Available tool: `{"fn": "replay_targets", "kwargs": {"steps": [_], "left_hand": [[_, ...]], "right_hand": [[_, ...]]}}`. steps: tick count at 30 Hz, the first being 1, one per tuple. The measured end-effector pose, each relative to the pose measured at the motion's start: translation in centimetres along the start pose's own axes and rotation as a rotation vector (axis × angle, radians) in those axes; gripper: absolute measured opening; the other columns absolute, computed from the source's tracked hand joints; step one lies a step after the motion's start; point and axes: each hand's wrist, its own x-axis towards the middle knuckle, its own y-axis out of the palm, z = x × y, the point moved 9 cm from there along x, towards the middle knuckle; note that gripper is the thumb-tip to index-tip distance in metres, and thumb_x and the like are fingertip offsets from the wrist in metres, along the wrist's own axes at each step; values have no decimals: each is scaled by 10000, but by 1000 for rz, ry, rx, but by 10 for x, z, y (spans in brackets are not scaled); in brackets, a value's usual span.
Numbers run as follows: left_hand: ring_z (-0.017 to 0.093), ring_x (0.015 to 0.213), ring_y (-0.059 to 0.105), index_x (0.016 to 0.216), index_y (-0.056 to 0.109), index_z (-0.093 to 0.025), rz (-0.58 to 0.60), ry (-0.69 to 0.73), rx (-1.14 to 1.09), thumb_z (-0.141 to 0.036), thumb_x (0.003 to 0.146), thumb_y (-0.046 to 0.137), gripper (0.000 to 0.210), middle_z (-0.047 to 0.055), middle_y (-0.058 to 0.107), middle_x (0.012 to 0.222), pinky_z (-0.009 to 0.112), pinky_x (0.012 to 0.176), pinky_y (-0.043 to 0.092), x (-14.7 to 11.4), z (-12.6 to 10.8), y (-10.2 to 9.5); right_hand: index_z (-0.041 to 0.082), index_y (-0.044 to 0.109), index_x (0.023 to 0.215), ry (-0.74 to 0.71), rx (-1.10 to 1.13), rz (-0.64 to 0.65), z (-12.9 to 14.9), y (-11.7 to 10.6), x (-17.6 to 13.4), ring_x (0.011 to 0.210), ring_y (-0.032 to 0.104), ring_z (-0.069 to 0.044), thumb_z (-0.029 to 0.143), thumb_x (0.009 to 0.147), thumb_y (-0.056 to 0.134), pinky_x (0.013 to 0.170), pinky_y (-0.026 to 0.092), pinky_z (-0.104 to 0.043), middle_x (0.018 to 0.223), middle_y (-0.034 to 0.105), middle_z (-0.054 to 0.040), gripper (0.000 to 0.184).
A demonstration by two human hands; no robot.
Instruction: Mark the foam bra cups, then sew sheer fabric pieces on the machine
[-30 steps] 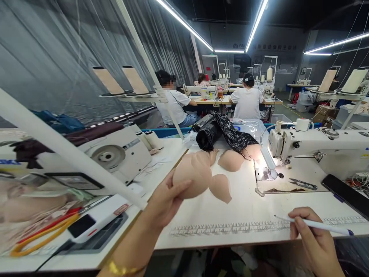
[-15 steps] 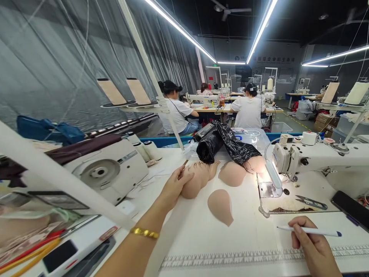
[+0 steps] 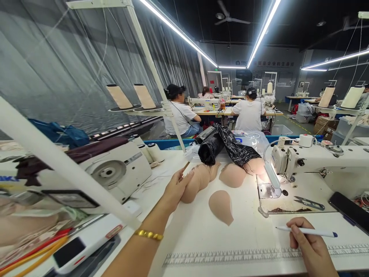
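My left hand (image 3: 175, 189) is closed at the left edge of a row of overlapping beige bra cups (image 3: 198, 182), its thumb lying over the nearest one. Its other fingers are partly hidden. A thin brown strip (image 3: 186, 166) shows just beyond the fingertips. Between my hands a single beige bra cup (image 3: 221, 207) lies on the white table. Farther back is another loose cup (image 3: 232, 175), close to the black plastic bag (image 3: 239, 150). My right hand (image 3: 309, 242) pinches a white pen (image 3: 315, 232) over the table near the front, its thin tip pointing left.
To the right stands a sewing machine (image 3: 325, 157) with its lamp lit. Thread snips (image 3: 309, 202) and a dark phone (image 3: 350, 211) lie beside it. A ruler strip (image 3: 230, 258) runs along the front edge. At left is another machine (image 3: 115, 171); co-workers (image 3: 249, 115) sit ahead.
The camera view has shifted slightly, tilting up. My left hand stays at the row of cups, and my right hand still holds the pen in nearly the same place.
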Motion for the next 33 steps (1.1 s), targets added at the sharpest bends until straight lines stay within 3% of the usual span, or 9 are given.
{"fn": "replay_targets", "kwargs": {"steps": [5,11,17,19,21,24,26,29,33], "left_hand": [[364,1501,488,1466,603,-221,-22,-24,11,-408,1008,734,512,129,544,1608,641,1240,389,-7,-9,-1],[348,1413,576,1420,629,-205,-43,-33,37,-423,1016,719,468,135,603,1535,618,1182,466,-10,-17,-5],[384,1495,472,1450,567,-198,-69,196,158,-481,976,675,562,157,538,1588,572,1259,356,-31,-53,-7],[405,1423,529,1362,645,-232,54,308,225,-522,907,711,543,127,642,1469,532,1223,393,-50,-67,9],[402,1304,620,1225,745,-275,265,414,287,-502,836,769,450,89,742,1321,496,1149,457,-79,-77,37],[370,1113,709,1000,830,-307,588,551,370,-320,704,847,297,57,812,1177,429,987,532,-133,-82,79],[323,953,726,898,828,-303,741,631,411,-251,683,850,222,41,824,1066,379,851,550,-163,-84,100],[301,978,731,1074,808,-314,830,740,434,-321,815,823,259,51,812,1109,370,864,562,-177,-94,128],[339,1286,649,1294,720,-266,776,856,497,-313,926,746,371,122,724,1373,498,1137,490,-147,-116,183]], "right_hand": [[231,723,898,-20,24,-20,2,0,-1,607,560,-202,741,954,648,633,450,-313,608,598,5,518],[234,736,901,-26,29,-23,-2,0,0,603,552,-206,739,956,641,620,446,-316,602,594,4,517],[231,730,902,-46,17,-26,1,-1,0,613,557,-202,718,970,645,630,453,-314,619,599,6,499],[232,728,903,-47,28,-16,1,0,0,612,556,-199,710,969,657,630,453,-311,620,594,11,488],[232,726,906,-40,46,-4,0,1,1,606,550,-197,709,963,666,623,450,-308,614,591,13,484],[226,721,911,-33,83,11,-3,3,2,601,549,-192,724,957,666,623,442,-301,599,602,10,503],[218,721,923,-29,100,17,-6,5,3,596,559,-193,743,951,661,622,441,-299,588,608,7,529],[208,714,929,-27,119,19,-8,8,5,581,575,-197,775,937,654,609,443,-304,573,606,4,570],[201,707,915,-1,144,16,-12,10,9,566,565,-189,821,888,677,600,438,-296,558,596,10,622]]}}
